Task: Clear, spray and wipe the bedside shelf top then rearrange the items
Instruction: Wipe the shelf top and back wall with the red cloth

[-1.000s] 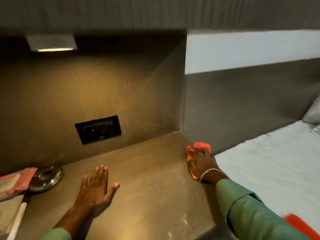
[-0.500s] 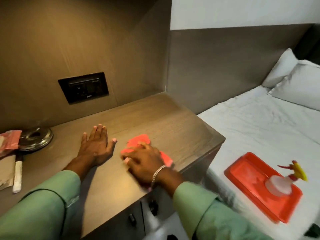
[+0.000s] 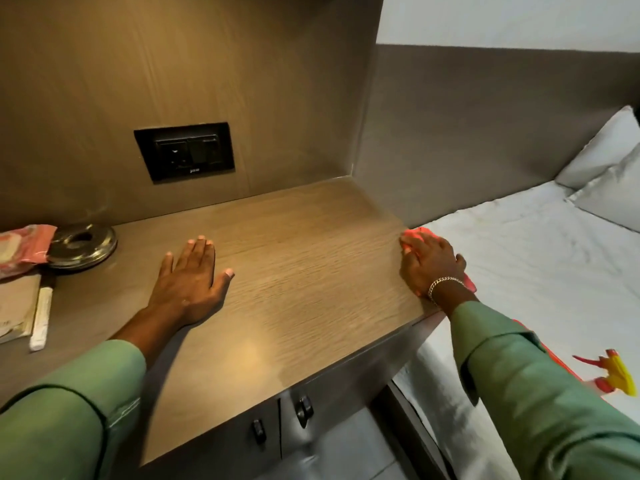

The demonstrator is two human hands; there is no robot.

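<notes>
The wooden bedside shelf top (image 3: 298,258) fills the middle of the view. My right hand (image 3: 431,263) presses a red cloth (image 3: 417,234) flat on the shelf's right edge, beside the bed; most of the cloth is hidden under the palm. My left hand (image 3: 192,277) lies flat on the shelf, fingers spread, holding nothing. At the shelf's left end sit a round metal dish (image 3: 83,242), a pink packet (image 3: 22,247), a white pen (image 3: 41,318) and a paper pad (image 3: 15,306).
A black socket plate (image 3: 185,150) is set in the back wall. The bed (image 3: 540,271) with white sheet and pillows (image 3: 609,174) lies right. A spray bottle's red and yellow nozzle (image 3: 613,370) shows on the bed at lower right. Cabinet doors with dark handles (image 3: 303,408) are below the shelf.
My right hand slid the red cloth from the shelf's front middle out to its right edge. My left hand stayed flat in place. The view shifted a little.
</notes>
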